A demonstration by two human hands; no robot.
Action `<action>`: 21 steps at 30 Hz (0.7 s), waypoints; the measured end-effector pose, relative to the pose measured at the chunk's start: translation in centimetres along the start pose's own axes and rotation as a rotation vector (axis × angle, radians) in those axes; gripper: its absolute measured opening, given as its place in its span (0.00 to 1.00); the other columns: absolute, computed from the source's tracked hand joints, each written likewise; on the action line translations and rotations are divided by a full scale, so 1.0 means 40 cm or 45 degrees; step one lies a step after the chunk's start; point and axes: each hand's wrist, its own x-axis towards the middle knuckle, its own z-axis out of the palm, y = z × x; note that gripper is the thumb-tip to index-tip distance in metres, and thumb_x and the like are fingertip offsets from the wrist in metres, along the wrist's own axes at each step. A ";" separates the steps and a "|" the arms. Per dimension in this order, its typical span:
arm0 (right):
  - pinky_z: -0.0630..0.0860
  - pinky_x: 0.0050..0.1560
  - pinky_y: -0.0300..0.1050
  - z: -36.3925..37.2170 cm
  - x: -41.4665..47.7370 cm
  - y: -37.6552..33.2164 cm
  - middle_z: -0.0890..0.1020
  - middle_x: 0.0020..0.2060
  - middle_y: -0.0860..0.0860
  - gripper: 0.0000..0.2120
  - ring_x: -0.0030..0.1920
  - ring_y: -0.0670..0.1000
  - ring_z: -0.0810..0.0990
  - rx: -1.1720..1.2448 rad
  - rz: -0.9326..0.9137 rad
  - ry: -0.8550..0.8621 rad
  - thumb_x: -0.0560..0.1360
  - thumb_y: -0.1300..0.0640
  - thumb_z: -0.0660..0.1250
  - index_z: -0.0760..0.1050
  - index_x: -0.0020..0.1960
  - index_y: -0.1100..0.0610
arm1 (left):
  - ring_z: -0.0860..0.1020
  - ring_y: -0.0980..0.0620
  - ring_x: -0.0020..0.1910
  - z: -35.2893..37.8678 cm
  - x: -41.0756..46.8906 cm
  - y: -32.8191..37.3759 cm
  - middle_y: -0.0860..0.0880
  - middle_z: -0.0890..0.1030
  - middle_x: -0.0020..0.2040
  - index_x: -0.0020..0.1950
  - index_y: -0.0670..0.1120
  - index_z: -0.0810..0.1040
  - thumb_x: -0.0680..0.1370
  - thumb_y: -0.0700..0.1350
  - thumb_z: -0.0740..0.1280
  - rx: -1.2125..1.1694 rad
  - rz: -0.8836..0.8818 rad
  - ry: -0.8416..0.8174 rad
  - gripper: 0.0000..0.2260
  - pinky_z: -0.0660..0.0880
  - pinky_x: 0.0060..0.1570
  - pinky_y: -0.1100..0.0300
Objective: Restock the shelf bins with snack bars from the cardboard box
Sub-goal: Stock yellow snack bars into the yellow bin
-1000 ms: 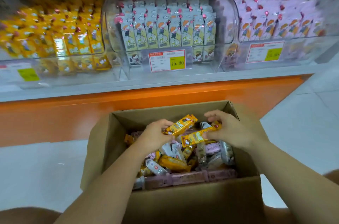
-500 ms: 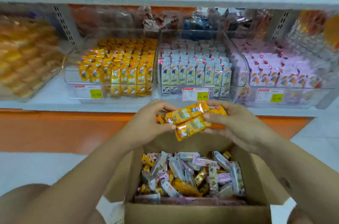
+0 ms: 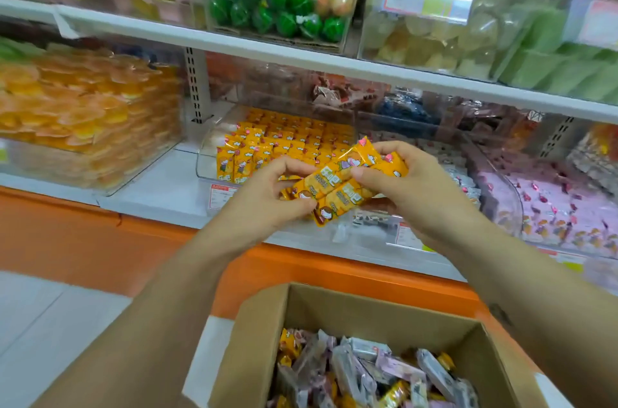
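Observation:
Two yellow snack bars (image 3: 337, 185) lie side by side between both hands, held in the air in front of the lower shelf. My left hand (image 3: 267, 198) pinches their lower left ends. My right hand (image 3: 406, 185) grips their upper right ends. Just behind them stands the clear bin (image 3: 209, 158) full of upright yellow bars (image 3: 287, 140). The open cardboard box (image 3: 334, 310) sits below on the floor, holding several mixed yellow, grey and pink bars (image 3: 361, 371).
To the right stand a bin of pink bars (image 3: 561, 207) and, mostly hidden by my right hand, one of grey bars (image 3: 463, 182). A bin of orange jelly cups (image 3: 83, 120) fills the left. An upper shelf (image 3: 301, 56) carries green and pale sweets. The orange shelf base (image 3: 67, 233) meets white floor tiles.
Both hands have lifted the two yellow bars out of the box and up to the yellow bin's front. My view has tilted upward, so the box now sits at the bottom.

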 end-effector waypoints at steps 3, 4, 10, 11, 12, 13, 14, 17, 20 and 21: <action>0.83 0.42 0.47 0.056 0.066 -0.023 0.83 0.44 0.51 0.11 0.41 0.48 0.84 -0.194 -0.172 0.024 0.71 0.59 0.73 0.75 0.51 0.51 | 0.78 0.61 0.51 -0.060 0.016 0.021 0.53 0.78 0.52 0.49 0.50 0.76 0.75 0.31 0.67 0.055 0.066 0.131 0.14 0.77 0.42 0.67; 0.82 0.43 0.47 0.074 0.093 -0.023 0.83 0.46 0.51 0.12 0.41 0.48 0.84 -0.285 -0.228 0.025 0.71 0.57 0.73 0.75 0.52 0.51 | 0.77 0.60 0.52 -0.088 0.021 0.021 0.52 0.78 0.53 0.49 0.51 0.77 0.75 0.32 0.66 0.123 0.085 0.194 0.13 0.76 0.43 0.68; 0.64 0.47 0.34 0.188 0.246 0.050 0.77 0.60 0.48 0.20 0.59 0.49 0.75 -0.969 -0.399 -0.066 0.71 0.52 0.73 0.75 0.62 0.53 | 0.74 0.58 0.59 -0.220 0.040 -0.052 0.54 0.77 0.60 0.52 0.57 0.76 0.78 0.41 0.66 0.534 -0.056 0.511 0.11 0.70 0.56 0.60; 0.63 0.49 0.35 0.204 0.264 0.067 0.76 0.62 0.49 0.21 0.62 0.50 0.73 -1.048 -0.369 -0.136 0.72 0.52 0.72 0.74 0.64 0.54 | 0.74 0.57 0.59 -0.227 0.042 -0.063 0.54 0.77 0.60 0.53 0.57 0.75 0.78 0.41 0.65 0.563 -0.097 0.535 0.10 0.69 0.54 0.61; 0.64 0.52 0.37 0.219 0.280 0.082 0.76 0.63 0.50 0.22 0.64 0.50 0.72 -1.114 -0.333 -0.208 0.72 0.51 0.72 0.73 0.64 0.54 | 0.74 0.57 0.58 -0.231 0.044 -0.072 0.54 0.76 0.60 0.54 0.57 0.75 0.78 0.42 0.65 0.582 -0.132 0.548 0.10 0.68 0.53 0.62; 0.65 0.53 0.38 0.230 0.294 0.096 0.75 0.64 0.50 0.22 0.64 0.51 0.72 -1.166 -0.299 -0.269 0.72 0.51 0.72 0.73 0.64 0.54 | 0.73 0.57 0.57 -0.233 0.046 -0.079 0.54 0.76 0.60 0.54 0.56 0.75 0.79 0.42 0.65 0.600 -0.157 0.549 0.10 0.68 0.52 0.62; 0.66 0.54 0.39 0.239 0.307 0.108 0.75 0.64 0.51 0.22 0.64 0.51 0.72 -1.203 -0.273 -0.315 0.72 0.51 0.72 0.73 0.64 0.54 | 0.73 0.58 0.56 -0.234 0.047 -0.084 0.54 0.76 0.60 0.54 0.56 0.75 0.79 0.42 0.64 0.612 -0.174 0.545 0.09 0.68 0.51 0.63; 0.67 0.56 0.40 0.250 0.340 0.137 0.74 0.66 0.52 0.22 0.65 0.52 0.71 -1.269 -0.200 -0.379 0.72 0.52 0.72 0.73 0.64 0.54 | 0.74 0.58 0.55 -0.238 0.049 -0.098 0.54 0.76 0.60 0.55 0.55 0.75 0.79 0.42 0.64 0.614 -0.210 0.536 0.09 0.69 0.48 0.65; 0.68 0.57 0.41 0.252 0.361 0.151 0.74 0.66 0.52 0.23 0.65 0.52 0.72 -1.298 -0.188 -0.310 0.72 0.53 0.72 0.73 0.66 0.54 | 0.76 0.58 0.53 -0.246 0.050 -0.105 0.55 0.76 0.60 0.55 0.55 0.76 0.78 0.42 0.64 0.621 -0.230 0.558 0.09 0.69 0.44 0.69; 0.69 0.56 0.41 0.252 0.366 0.153 0.75 0.65 0.53 0.23 0.65 0.52 0.73 -1.304 -0.200 -0.267 0.72 0.53 0.72 0.73 0.66 0.55 | 0.76 0.59 0.53 -0.248 0.050 -0.106 0.56 0.77 0.59 0.54 0.56 0.76 0.78 0.42 0.64 0.615 -0.235 0.569 0.09 0.68 0.42 0.71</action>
